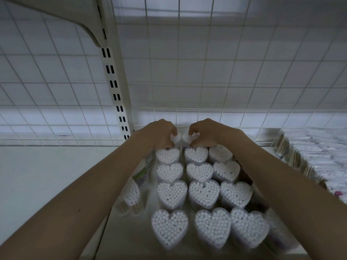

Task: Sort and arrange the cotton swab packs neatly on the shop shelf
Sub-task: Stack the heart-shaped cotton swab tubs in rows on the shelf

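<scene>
My left hand (163,135) and right hand (203,134) each grip a rear heart-shaped swab pack (170,193), all swab-filled, on the shelf (37,175).

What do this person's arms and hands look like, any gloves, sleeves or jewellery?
Both arms are bare as far as the picture shows: no sleeves in view. The left hand and the right hand wear no gloves, and no watch, bracelet or ring is visible. A small dark mark sits on the left forearm.
</scene>
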Demonstrator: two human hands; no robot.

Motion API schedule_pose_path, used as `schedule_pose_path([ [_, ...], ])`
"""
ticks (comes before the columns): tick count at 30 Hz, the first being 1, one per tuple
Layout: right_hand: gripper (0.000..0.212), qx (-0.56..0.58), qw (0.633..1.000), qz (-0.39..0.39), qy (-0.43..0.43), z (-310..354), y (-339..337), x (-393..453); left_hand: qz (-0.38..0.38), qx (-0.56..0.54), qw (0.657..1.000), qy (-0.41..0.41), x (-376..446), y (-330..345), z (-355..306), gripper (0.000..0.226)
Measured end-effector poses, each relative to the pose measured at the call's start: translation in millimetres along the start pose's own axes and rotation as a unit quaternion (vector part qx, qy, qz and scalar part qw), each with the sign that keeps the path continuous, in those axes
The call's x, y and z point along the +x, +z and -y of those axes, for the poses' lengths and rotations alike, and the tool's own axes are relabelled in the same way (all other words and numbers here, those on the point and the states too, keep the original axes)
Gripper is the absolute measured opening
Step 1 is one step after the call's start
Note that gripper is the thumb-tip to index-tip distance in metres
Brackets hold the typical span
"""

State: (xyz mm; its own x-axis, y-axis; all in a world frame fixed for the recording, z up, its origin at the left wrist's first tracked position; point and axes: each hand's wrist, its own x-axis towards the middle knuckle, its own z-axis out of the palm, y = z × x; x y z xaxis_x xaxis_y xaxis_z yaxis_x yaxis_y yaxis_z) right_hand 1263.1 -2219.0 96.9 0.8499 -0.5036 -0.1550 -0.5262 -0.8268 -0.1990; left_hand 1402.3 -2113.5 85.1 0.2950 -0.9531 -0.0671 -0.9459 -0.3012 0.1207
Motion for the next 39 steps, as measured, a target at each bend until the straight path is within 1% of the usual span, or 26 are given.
schedule_pose_path([
  [4, 0.038, 0.006, 1.0, -0.017, -0.012, -2, -3, -1, 0.011, -0.001, 1.0, -0.004, -8, -8, 1, 0.048],
  [9, 0.034, -0.006, 0.998, -0.038, -0.042, 4, -7, -1, 0.001, 0.007, 1.0, -0.015, -32, -24, 11, 0.042],
  [14, 0.034, -0.022, 0.995, -0.062, -0.076, 26, -11, 1, -0.022, -0.014, 0.999, -0.039, -70, -42, 26, 0.039],
  [18, 0.032, -0.001, 0.991, -0.084, -0.107, 52, -11, -6, -0.051, -0.044, 0.996, -0.066, -105, -47, 39, 0.032],
  [22, 0.028, 0.034, 0.985, -0.111, -0.126, 80, -6, -27, -0.093, -0.091, 0.988, -0.087, -143, -37, 47, 0.026],
  [25, 0.024, 0.038, 0.983, -0.131, -0.122, 99, 2, -53, -0.123, -0.129, 0.979, -0.096, -168, -22, 49, 0.027],
  [29, 0.022, 0.06, 0.984, -0.133, -0.104, 114, 17, -86, -0.163, -0.124, 0.975, -0.082, -188, 3, 49, 0.033],
  [32, 0.023, 0.075, 0.984, -0.147, -0.072, 121, 29, -103, -0.16, -0.16, 0.972, -0.068, -196, 21, 49, 0.047],
  [34, 0.021, 0.087, 0.981, -0.164, -0.055, 124, 38, -111, -0.152, -0.168, 0.973, -0.048, -198, 31, 50, 0.052],
  [36, 0.02, 0.097, 0.977, -0.185, -0.038, 129, 47, -118, -0.144, -0.182, 0.972, -0.03, -200, 39, 52, 0.052],
  [39, 0.021, 0.091, 0.975, -0.203, -0.019, 137, 58, -123, -0.143, -0.21, 0.967, -0.005, -201, 49, 57, 0.045],
])
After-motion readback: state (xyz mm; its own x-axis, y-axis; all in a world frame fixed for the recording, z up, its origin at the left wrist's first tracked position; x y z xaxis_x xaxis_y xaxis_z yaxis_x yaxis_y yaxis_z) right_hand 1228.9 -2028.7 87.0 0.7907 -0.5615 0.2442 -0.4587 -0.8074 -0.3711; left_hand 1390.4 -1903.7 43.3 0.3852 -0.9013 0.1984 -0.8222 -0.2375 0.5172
